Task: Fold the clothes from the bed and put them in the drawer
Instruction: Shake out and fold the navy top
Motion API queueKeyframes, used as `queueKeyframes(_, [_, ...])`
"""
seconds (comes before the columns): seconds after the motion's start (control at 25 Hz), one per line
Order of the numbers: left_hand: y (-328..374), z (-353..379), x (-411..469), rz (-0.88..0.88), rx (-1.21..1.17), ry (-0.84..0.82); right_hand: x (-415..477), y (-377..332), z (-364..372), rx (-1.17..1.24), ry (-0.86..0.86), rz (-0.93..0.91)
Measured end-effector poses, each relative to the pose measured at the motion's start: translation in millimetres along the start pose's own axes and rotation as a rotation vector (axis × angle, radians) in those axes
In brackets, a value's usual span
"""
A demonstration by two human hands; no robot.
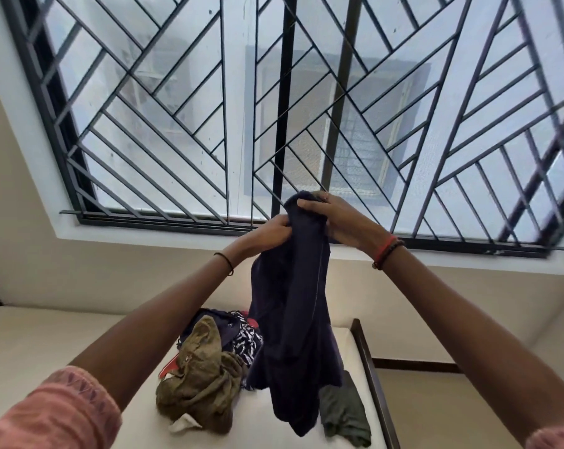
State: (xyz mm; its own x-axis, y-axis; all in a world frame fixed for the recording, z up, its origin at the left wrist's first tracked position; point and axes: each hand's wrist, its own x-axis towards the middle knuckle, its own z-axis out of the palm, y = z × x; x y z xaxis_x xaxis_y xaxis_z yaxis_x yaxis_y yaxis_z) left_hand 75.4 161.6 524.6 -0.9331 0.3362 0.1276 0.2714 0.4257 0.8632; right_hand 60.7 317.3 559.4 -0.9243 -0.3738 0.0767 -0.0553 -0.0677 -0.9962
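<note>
While both hands pinch its bunched top edge, our left hand [271, 230] and right hand [335, 218] hold the dark navy cloth garment [293, 319] hanging lengthwise straight down over the white bed [79, 335], fingers closed on cloth.

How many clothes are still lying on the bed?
4 that I can tell: an olive crumpled one at the left, a patterned dark-and-white one behind it, something red peeking from under, and a grey-green one at the right. More may be hidden behind the navy garment.
</note>
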Motion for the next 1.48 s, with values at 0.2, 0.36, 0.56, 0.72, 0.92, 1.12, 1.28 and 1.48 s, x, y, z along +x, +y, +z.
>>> queueKeyframes(0.2, [14.6, -23.5, -5.1, 0.090, -0.145, 0.054, -26.2, 71.0, -12.8, 0.040, 0.152, -0.187])
queueKeyframes(0.36, [29.6, -42.6, -7.6, 0.105, -0.228, 0.116, -44.7, 161.1, -13.0, -0.192, 0.151, 0.121])
queueKeyframes(0.56, [42.8, -60.5, -7.0, 0.119, -0.303, 0.171, -27.0, 205.2, -9.5, -0.681, 0.240, 0.233])
queueKeyframes(0.72, [30.0, -86.4, -10.5, 0.115, -0.339, 0.240, -10.2, 196.3, -22.0, -0.765, 0.268, 0.305])
queueKeyframes(0.92, [-57.6, -126.5, -17.1, -0.068, -0.129, 0.224, -4.3, 166.7, -48.0, -0.343, 0.273, 0.292])
queueKeyframes(1.12, [-132.3, -104.6, -31.9, -0.409, 0.262, -0.057, 7.6, 119.6, -38.0, -0.057, 0.290, 0.272])
queueKeyframes(1.28, [-154.6, -82.7, -35.9, -0.582, 0.435, -0.352, 17.9, 98.4, -15.5, -0.036, 0.161, 0.351])
queueKeyframes(1.48, [-106.0, -46.7, -26.8, -0.328, -0.094, -0.216, 33.7, 81.8, 5.4, -0.056, 0.153, 0.463])
